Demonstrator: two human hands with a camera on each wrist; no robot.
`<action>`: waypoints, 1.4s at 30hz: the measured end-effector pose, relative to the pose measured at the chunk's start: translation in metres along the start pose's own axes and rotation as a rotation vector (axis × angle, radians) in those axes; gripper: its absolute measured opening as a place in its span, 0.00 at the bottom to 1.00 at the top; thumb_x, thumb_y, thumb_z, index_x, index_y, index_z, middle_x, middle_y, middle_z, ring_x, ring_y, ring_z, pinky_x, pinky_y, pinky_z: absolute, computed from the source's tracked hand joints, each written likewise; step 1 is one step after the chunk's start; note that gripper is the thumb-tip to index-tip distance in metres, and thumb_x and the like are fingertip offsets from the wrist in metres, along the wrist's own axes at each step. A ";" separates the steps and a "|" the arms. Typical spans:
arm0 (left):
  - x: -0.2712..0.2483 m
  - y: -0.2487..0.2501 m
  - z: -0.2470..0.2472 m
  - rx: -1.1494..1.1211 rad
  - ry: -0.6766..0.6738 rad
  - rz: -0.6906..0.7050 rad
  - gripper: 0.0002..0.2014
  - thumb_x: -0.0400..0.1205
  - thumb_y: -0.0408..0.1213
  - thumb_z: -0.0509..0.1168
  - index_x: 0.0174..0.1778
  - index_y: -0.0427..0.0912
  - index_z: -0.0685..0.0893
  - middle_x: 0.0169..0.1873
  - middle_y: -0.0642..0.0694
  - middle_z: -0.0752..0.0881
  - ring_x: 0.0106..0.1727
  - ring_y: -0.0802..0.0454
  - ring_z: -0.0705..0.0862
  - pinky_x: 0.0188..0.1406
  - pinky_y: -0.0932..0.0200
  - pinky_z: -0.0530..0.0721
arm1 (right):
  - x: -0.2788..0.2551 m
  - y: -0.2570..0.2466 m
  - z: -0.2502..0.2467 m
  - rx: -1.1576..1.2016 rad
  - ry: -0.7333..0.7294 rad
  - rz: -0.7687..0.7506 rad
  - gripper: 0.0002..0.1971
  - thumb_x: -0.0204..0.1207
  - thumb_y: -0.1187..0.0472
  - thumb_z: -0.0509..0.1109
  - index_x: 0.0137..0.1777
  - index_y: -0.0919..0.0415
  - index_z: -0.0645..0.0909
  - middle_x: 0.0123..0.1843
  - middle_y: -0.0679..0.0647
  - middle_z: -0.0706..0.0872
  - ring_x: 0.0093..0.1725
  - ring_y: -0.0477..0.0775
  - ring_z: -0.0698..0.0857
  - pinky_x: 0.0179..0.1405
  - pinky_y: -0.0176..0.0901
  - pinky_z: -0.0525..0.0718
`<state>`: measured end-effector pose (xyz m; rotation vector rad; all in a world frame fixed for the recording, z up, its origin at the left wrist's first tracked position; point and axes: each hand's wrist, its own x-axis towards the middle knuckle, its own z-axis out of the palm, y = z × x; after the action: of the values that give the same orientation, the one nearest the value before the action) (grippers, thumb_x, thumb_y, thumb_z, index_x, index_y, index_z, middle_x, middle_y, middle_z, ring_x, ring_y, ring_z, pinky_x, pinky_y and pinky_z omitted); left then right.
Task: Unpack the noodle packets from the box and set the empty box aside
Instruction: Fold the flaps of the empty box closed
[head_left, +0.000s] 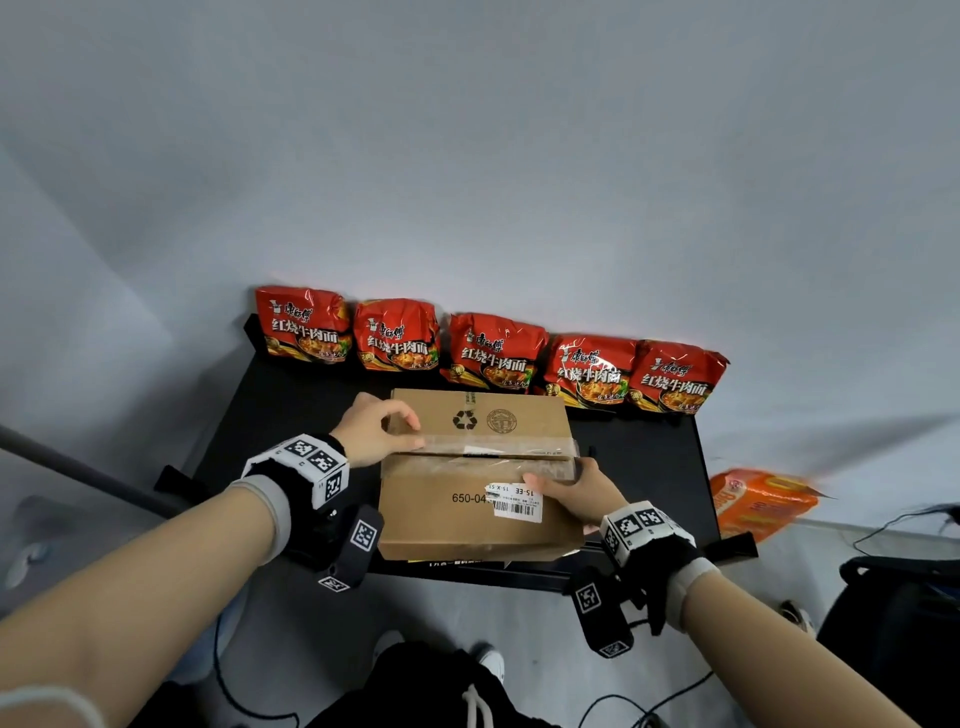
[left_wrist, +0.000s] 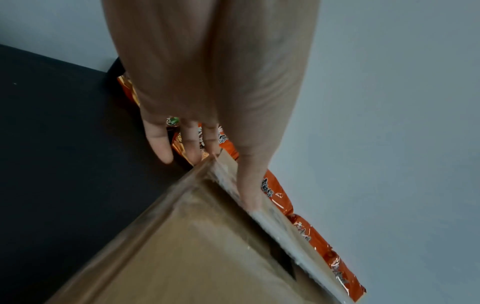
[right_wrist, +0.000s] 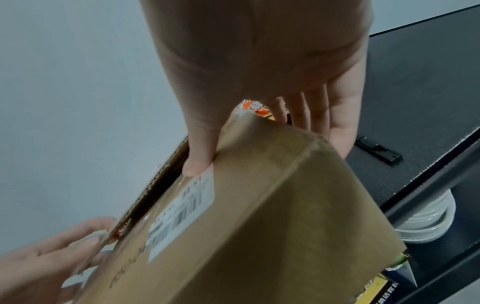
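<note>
I see the black table (head_left: 291, 415) filling mid-frame, the cardboard box (head_left: 467, 514) lying at its centre, flaps nearly closed. Five red noodle packets (head_left: 496, 351) line the wall above it (an orange packet (head_left: 758, 501) sits far right). My left hand (head_left: 371, 431) holds the box's left flap edge, thumb on top; my right hand (head_left: 579, 493) grips the right end, thumb on the label.

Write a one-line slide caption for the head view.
Both hands, left and right, grip the cardboard box; five noodle packets line the wall.

Black table (head_left: 291, 415) against pale grey wall (head_left: 467, 156), perhaps bowls (right_wrist: 426, 218) beneath
</note>
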<state>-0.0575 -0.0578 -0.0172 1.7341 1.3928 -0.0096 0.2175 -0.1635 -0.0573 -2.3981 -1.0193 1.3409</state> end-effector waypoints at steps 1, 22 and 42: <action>-0.001 -0.001 0.005 -0.010 0.054 -0.019 0.06 0.72 0.47 0.74 0.36 0.58 0.82 0.55 0.46 0.70 0.57 0.45 0.74 0.67 0.48 0.74 | -0.005 -0.003 0.001 -0.018 0.016 -0.007 0.55 0.55 0.30 0.75 0.77 0.59 0.60 0.69 0.55 0.81 0.65 0.57 0.83 0.58 0.49 0.84; 0.013 -0.012 0.021 -0.328 -0.069 -0.418 0.32 0.78 0.66 0.51 0.73 0.49 0.64 0.63 0.38 0.81 0.56 0.33 0.84 0.37 0.46 0.87 | 0.061 0.064 -0.013 0.086 0.248 0.258 0.22 0.71 0.49 0.72 0.56 0.67 0.80 0.48 0.62 0.87 0.42 0.61 0.87 0.45 0.50 0.88; 0.015 -0.014 0.019 -0.400 -0.098 -0.424 0.31 0.79 0.64 0.53 0.72 0.48 0.67 0.40 0.49 0.81 0.39 0.44 0.84 0.39 0.50 0.86 | 0.058 0.059 -0.011 -0.242 0.037 0.201 0.10 0.73 0.57 0.70 0.38 0.62 0.75 0.46 0.64 0.85 0.49 0.65 0.87 0.51 0.53 0.86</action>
<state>-0.0539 -0.0579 -0.0449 1.0813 1.5434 -0.0452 0.2739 -0.1672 -0.1181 -2.7581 -1.0046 1.2948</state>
